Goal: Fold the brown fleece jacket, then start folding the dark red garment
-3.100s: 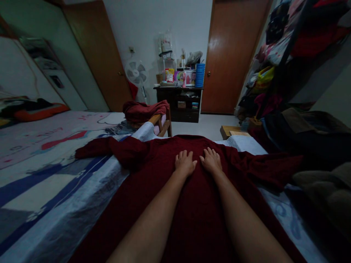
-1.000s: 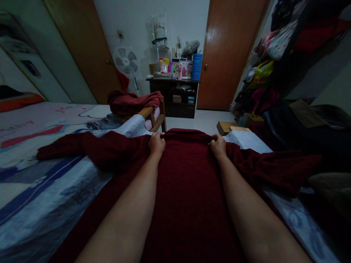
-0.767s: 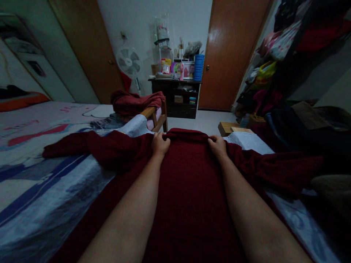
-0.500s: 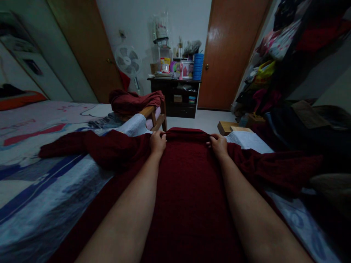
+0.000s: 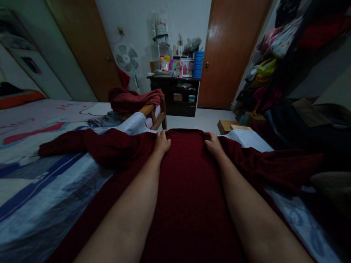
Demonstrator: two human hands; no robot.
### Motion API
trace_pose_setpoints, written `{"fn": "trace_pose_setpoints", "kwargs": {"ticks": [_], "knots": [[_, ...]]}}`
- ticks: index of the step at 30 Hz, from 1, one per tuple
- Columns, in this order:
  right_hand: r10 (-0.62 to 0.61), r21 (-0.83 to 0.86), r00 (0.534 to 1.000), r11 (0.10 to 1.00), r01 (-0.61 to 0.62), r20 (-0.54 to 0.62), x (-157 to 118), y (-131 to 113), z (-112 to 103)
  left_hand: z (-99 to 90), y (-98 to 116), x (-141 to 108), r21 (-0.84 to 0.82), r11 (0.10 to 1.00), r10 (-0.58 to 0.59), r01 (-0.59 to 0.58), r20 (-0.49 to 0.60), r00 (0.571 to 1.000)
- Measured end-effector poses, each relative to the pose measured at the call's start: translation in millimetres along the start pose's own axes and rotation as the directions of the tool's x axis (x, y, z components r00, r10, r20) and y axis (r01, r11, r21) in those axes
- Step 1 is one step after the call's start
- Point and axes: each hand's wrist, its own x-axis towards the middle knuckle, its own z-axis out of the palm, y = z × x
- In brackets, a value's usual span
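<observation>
A dark red long-sleeved top (image 5: 189,190) lies spread out in front of me, its neck edge at the far end and its body running towards me. One sleeve (image 5: 65,142) stretches out to the left, and the other sleeve (image 5: 290,164) lies bunched to the right. At the left side of the neck, my left hand (image 5: 162,143) is closed on the fabric, fingers at the far edge and thumb on the near side. My right hand (image 5: 214,144) grips the opposite side of the neck in the same way. The fingertips are partly hidden.
A patterned bed (image 5: 55,117) extends on the left, with a reddish cloth (image 5: 134,100) draped over a wooden frame. Dark clothes (image 5: 309,124) are heaped at the right, near wooden boxes (image 5: 227,126). A black cabinet (image 5: 175,96), a fan (image 5: 127,58) and a door (image 5: 233,54) stand farther off.
Both hands have turned and shifted slightly inward, thumbs now lower on the cloth. The raised fold of the neck has been lowered and lies flatter.
</observation>
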Motion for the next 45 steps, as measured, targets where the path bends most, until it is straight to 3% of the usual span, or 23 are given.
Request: {"fn": "trace_pose_setpoints", "kwargs": {"ticks": [7,10,14,17,21,25,27,31,35,37,41,45], "knots": [[-0.114,-0.246,0.992,0.961,0.124,0.052,-12,-12,3,4.3,7,-8,0.133,0.991,-0.001,-0.002,0.021,1.000],[-0.103,-0.399,0.993,0.909,0.119,0.061,-20,-21,3,7.5,8,-9,0.206,0.978,0.011,-0.019,0.039,0.999],[-0.023,-0.603,0.998,0.796,0.055,0.060,-29,-33,2,7.4,5,-4,0.299,0.950,0.035,-0.091,0.190,0.981],[0.003,-0.664,0.996,0.745,0.056,0.088,-30,-37,2,4.0,1,-1,0.307,0.940,0.060,-0.149,0.282,0.957],[0.058,-0.675,0.993,0.737,0.028,0.104,-27,-37,7,-0.3,-2,-5,0.366,0.922,0.006,-0.126,0.312,0.950],[0.109,-0.679,0.989,0.735,-0.009,0.104,-26,-34,12,-3.2,0,-17,0.452,0.885,0.068,-0.113,0.114,0.991],[0.145,-0.678,0.981,0.735,-0.018,0.131,-25,-33,13,-5.0,1,-21,0.475,0.866,0.145,-0.155,0.058,0.988],[0.207,-0.664,0.948,0.747,0.006,0.240,-19,-29,5,-7.4,2,-24,0.452,0.847,0.229,-0.280,0.164,0.959],[0.178,-0.586,0.911,0.806,0.082,0.372,-16,-29,-14,-8.7,-1,-21,0.411,0.854,0.223,-0.319,0.265,0.938],[0.147,-0.568,0.920,0.818,0.093,0.362,-21,-32,-22,-11.8,-2,-20,0.388,0.862,0.190,-0.326,0.349,0.918],[0.083,-0.581,0.943,0.804,0.128,0.323,-50,-49,-28,-25.0,7,-32,0.391,0.872,0.104,-0.295,0.441,0.892],[0.026,-0.518,0.902,0.825,0.224,0.431,-93,-73,-27,-41.8,31,-74,0.393,0.843,0.202,-0.368,0.404,0.892]]}}
